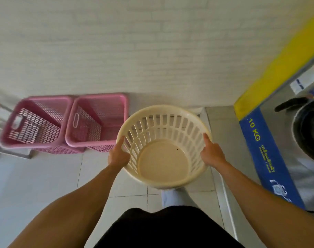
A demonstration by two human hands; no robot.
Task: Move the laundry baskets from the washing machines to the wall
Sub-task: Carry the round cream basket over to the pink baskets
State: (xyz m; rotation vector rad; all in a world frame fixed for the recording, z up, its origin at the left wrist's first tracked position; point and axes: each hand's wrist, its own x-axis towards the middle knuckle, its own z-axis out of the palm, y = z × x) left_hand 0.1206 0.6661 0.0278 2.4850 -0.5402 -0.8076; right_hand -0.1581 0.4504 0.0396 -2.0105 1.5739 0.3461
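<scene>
Clothing: black fabric is seen at the bottom edge, nearest the camera.
Floor: pale square tiles are laid up to the wall.
Left hand: closed on the left rim of the round basket, thumb laid inside over the slats.
Right hand: closed on the right rim of the same basket, thumb pointed up along the inner wall.
Round basket: cream, slotted, empty; it is held between both hands above the floor, tilted so its opening faces the camera, near the wall.
Washing machine: located at the right, marked with a blue "10 KG" strip and a yellow band; its dark door is partly seen.
Pink baskets: two square mesh baskets, left one and right one, are set side by side, touching, against the wall, just left of the round basket.
Wall: white brick, farthest from the camera.
</scene>
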